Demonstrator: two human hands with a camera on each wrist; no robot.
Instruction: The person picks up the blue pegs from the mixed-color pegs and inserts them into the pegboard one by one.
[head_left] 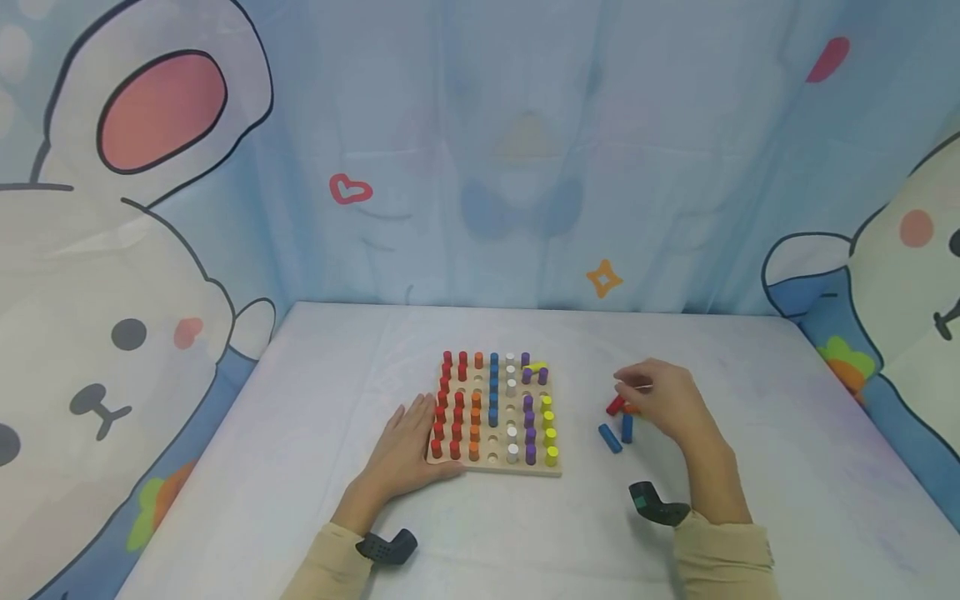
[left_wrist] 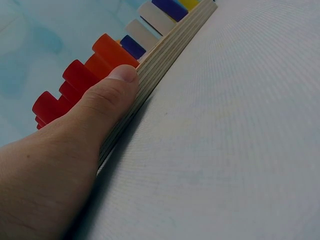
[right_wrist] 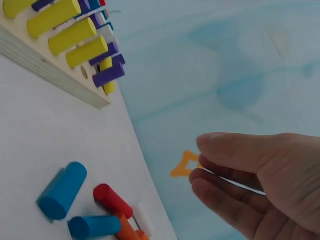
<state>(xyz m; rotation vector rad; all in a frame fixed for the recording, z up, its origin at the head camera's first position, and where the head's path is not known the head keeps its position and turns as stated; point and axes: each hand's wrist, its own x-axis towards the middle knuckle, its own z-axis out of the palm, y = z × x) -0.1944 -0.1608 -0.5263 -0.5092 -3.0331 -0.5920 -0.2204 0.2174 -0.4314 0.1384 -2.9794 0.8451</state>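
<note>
While the left hand (head_left: 408, 450) lies flat on the desk (head_left: 750, 533) with its fingers straight, its thumb presses against the near left edge of the wooden peg board (head_left: 495, 465); the left wrist view shows the thumb tip touching the layered side of the board, just beside the red and orange pegs. The right hand (head_left: 663, 400) hovers to the right of the board, over a small group of loose pegs. Its fingers are bent and close together, and in the right wrist view nothing is seen between them, so the hand holds nothing there.

Under this hand, on the desk, lie a red peg (head_left: 615, 406), touching an orange one that is mostly hidden, and two blue pegs (head_left: 610, 438) just beside them. The right wrist view also shows a white peg (right_wrist: 144, 219) next to the orange one.

The board stands in the middle of the desk, between the two hands. Red pegs (head_left: 446, 404) fill its left columns, then come orange, blue, white, purple and yellow pegs (head_left: 549, 433) toward the right, and some holes are open. One yellow peg lies on its side at the far right corner.

Behind the desk hangs a light blue curtain (head_left: 525, 150) with cartoon rabbits.
</note>
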